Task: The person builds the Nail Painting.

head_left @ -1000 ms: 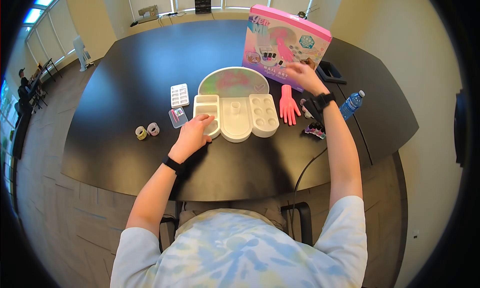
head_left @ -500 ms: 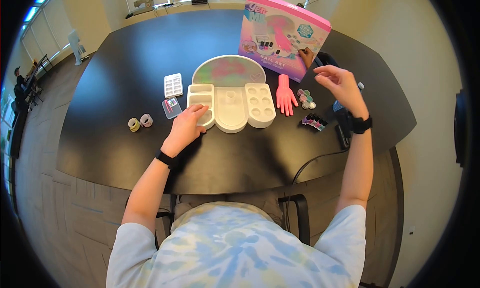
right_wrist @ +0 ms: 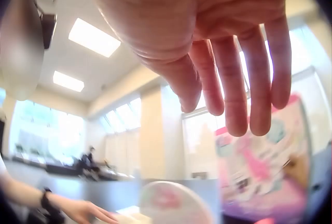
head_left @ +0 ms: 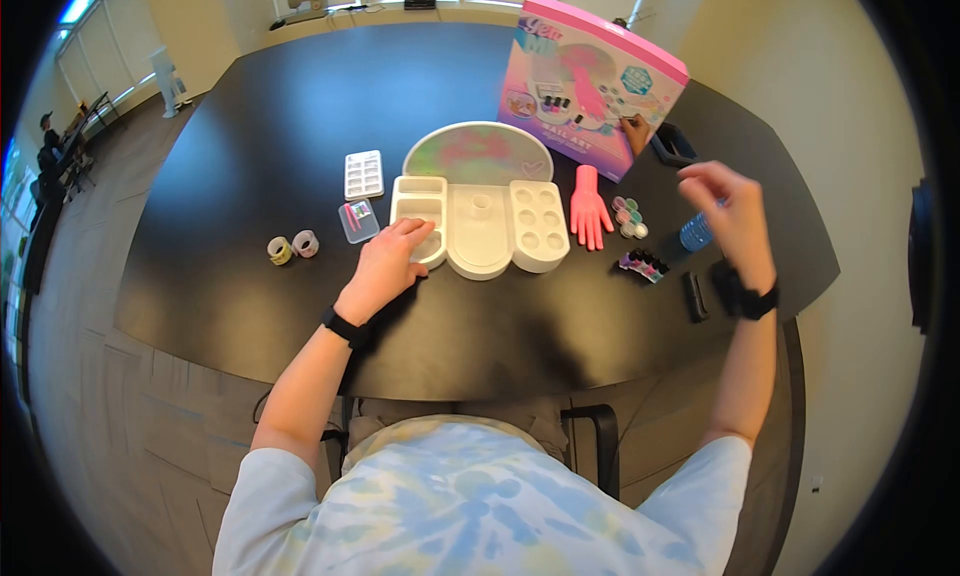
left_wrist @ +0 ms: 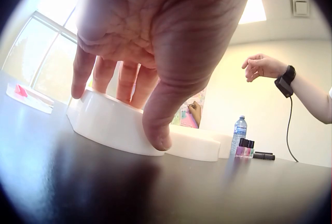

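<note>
A white molded tray (head_left: 478,246) with compartments and a round-topped backboard (head_left: 478,154) stands on the table. My left hand (head_left: 385,261) holds its left section; in the left wrist view the thumb (left_wrist: 157,128) presses the outer wall (left_wrist: 111,125) while the fingers reach over the rim. My right hand (head_left: 735,221) is raised above the table's right side, near the water bottle (head_left: 695,233), holding nothing. Its fingers hang relaxed in the right wrist view, with the pink box (right_wrist: 264,167) beyond. Right of the tray lies a pink hand model (head_left: 589,211).
The upright pink box (head_left: 590,91) stands behind the hand model. Small round pots (head_left: 629,218), nail polish bottles (head_left: 643,266) and a black object (head_left: 696,297) lie on the right. Leftward are two small rolls (head_left: 292,247), a clear case (head_left: 358,221) and a white palette (head_left: 364,175).
My right hand has moved from in front of the pink box to the right, toward me, over the bottle area. My left hand stays on the tray. The head view has shifted slightly.
</note>
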`<state>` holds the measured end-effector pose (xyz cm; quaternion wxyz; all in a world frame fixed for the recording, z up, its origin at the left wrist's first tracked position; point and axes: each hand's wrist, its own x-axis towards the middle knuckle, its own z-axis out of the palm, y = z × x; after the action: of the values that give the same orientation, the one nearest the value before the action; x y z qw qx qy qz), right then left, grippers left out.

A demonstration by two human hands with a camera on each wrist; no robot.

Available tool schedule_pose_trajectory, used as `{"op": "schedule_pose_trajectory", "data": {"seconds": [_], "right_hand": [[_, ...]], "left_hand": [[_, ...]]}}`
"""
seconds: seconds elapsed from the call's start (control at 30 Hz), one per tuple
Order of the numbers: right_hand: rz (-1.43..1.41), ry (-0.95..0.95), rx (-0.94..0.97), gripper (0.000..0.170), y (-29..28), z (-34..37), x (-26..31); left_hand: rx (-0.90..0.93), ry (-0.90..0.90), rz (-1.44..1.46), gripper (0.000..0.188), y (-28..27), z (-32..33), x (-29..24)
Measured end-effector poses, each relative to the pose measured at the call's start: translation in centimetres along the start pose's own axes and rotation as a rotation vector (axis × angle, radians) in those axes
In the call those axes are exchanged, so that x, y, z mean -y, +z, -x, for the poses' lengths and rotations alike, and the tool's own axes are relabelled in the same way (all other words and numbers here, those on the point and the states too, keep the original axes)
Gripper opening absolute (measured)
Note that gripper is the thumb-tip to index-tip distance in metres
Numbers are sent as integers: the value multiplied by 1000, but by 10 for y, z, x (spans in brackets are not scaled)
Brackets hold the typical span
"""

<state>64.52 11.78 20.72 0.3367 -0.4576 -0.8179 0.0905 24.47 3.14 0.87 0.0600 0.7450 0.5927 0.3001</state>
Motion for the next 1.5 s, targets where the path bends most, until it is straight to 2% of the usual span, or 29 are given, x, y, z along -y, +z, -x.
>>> {"op": "schedule_pose_trajectory", "data": {"seconds": [0.07, 0.13, 0.2, 0.27, 0.33, 0.47, 0.5, 0.53, 0.57, 0.7, 0.73, 0.77, 0.87, 0.9, 0.93, 1.0, 1.1, 1.33, 1.4, 1.47, 1.5], "right_hand": [[-405, 76, 133, 16, 46, 7, 13], [-587, 69, 183, 19, 89, 9, 10], [-802, 148, 187, 20, 115, 6, 24], [-897, 148, 154, 21, 141, 6, 23], [-898, 206, 14, 20, 163, 6, 12], [-669, 357, -23, 18, 208, 23, -31], [-663, 358, -23, 18, 219, 26, -43], [-502, 296, -46, 18, 228, 31, -55], [-335, 237, -70, 18, 228, 37, -64], [-345, 276, -79, 20, 210, 13, -73], [-192, 224, -196, 20, 201, 3, -71], [-125, 204, -231, 22, 198, -11, -81], [208, 254, -265, 39, 210, -42, -108], [241, 377, -124, 52, 216, -51, -114], [241, 376, -130, 52, 223, -55, -119], [331, 623, 17, 63, 240, -65, -131], [266, 720, 98, 68, 251, -66, -140], [390, 722, 94, 72, 251, -57, -134], [286, 636, 32, 69, 252, -56, -141], [238, 654, 56, 67, 245, -59, -145], [209, 604, 12, 65, 240, -62, -144]], "left_hand": [[18, -16, 1, 68, -1, 0, 0], [1, -7, -5, 68, 0, 0, 2], [-21, 1, -2, 67, 3, 1, 5], [-14, -6, 0, 67, 4, 2, 6], [-17, -18, -4, 67, 4, 3, 6], [3, -60, 11, 69, 6, 1, 7], [-9, -55, 9, 69, 6, 2, 7], [-18, -50, 12, 69, 7, 4, 6], [-43, -29, -1, 68, 6, 5, 5], [-21, -43, 28, 67, 3, 2, 1], [-22, -41, 24, 68, 3, 2, 2], [-21, -40, 14, 68, 2, 3, 1], [13, -68, 19, 69, 0, 1, -2], [18, -77, 22, 69, -2, 0, -5], [15, -72, 20, 69, -2, 1, -5], [7, -92, 39, 69, -2, 2, -5], [16, -95, 36, 69, -3, 2, -5], [-21, -31, 37, 67, -1, 2, -3], [1, -62, 27, 70, -2, 2, -3], [-4, -50, 23, 70, -2, 2, -3], [-6, -37, 19, 70, -2, 2, -3]]}}
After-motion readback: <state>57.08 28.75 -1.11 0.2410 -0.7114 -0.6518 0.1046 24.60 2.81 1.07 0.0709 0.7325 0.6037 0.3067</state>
